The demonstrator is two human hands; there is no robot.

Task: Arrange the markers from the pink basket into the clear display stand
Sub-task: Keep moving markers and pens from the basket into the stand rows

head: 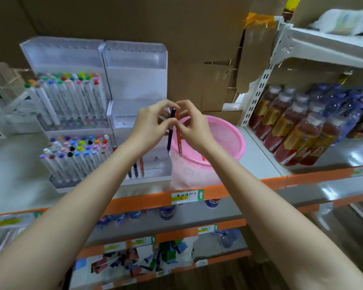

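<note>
Both hands are raised together over the shelf point(258, 162), sorting two markers. The fingers of the left hand point(150, 124) are curled narrow and pinch the dark marker point(170, 130) near its top. The fingers of the right hand point(192, 126) pinch the orange marker point(178, 141) just beside it. The two markers hang side by side, nearly upright, tips down, and seem to touch where the fingertips meet.

The pink basket point(237, 130) sits just below and behind the right fingers. A small orange piece under the right wrist may be another marker left in it. The clear stand point(134, 80) rises beyond and to the left of the left fingers. Its upper tiers look bare, and a few pens point(136, 167) stand in the lowest tier, below the left wrist.

The step in hand appears to be separating a picked pair before placing them. Next, each marker likely needs carrying left and down to a tier and lowering in tip-first, one at a time, so that the other does not slip from its pinch.
</note>
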